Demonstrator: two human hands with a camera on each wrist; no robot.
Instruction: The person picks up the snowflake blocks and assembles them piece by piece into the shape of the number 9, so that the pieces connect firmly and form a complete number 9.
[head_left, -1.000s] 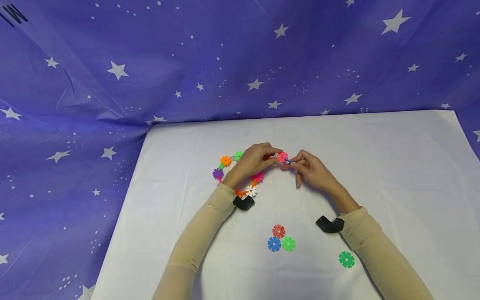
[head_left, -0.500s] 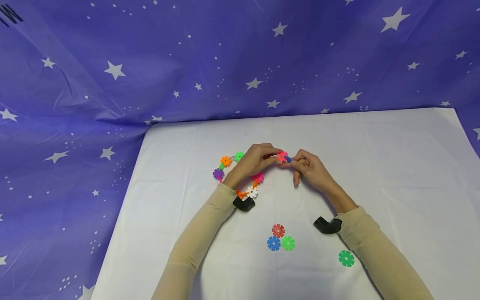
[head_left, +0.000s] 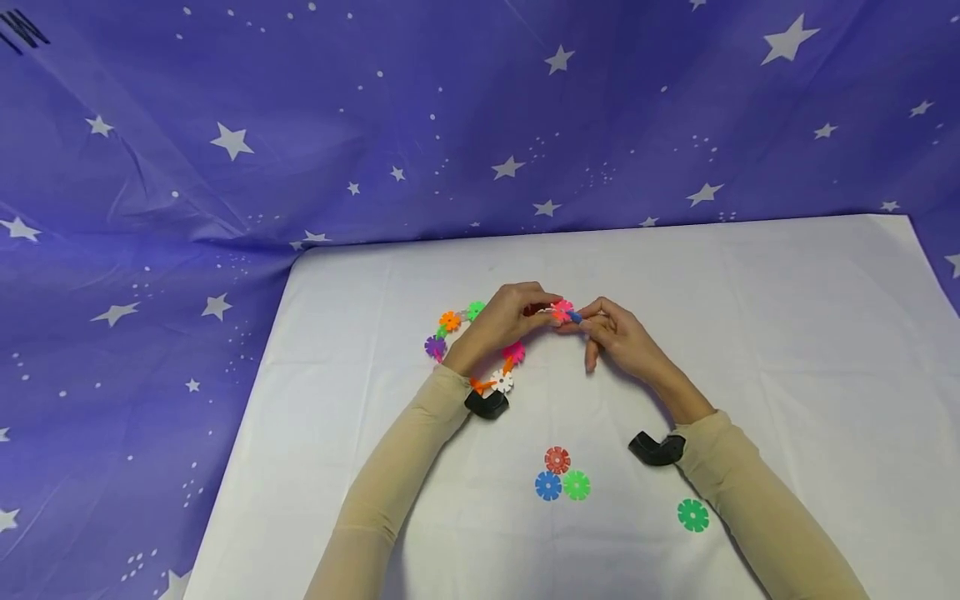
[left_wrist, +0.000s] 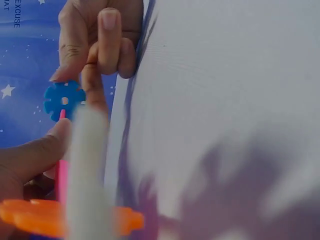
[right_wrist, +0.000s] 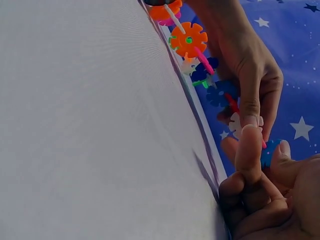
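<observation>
My left hand [head_left: 506, 321] pinches a pink notched plastic disc [head_left: 562, 311] at the end of a chain of linked discs. From beneath that hand the chain curves round on the table, with an orange disc [head_left: 450, 321], a purple disc [head_left: 435, 347] and a white disc [head_left: 502, 382] showing. Between finger and thumb of my right hand [head_left: 628, 343] is a blue notched disc [left_wrist: 64, 95]. The left wrist view shows the pink disc's edge in a slot of the blue one. Fingers partly cover both discs.
On the white-covered table [head_left: 825, 350] lie loose red [head_left: 557, 460], blue [head_left: 548, 486] and light green [head_left: 577, 485] discs. A darker green disc [head_left: 693, 515] lies near the right sleeve. A purple starry cloth [head_left: 450, 125] hangs behind.
The blue disc in my right hand has turned from edge-on to showing more of its face against the pink disc. Both hands have otherwise barely moved.
</observation>
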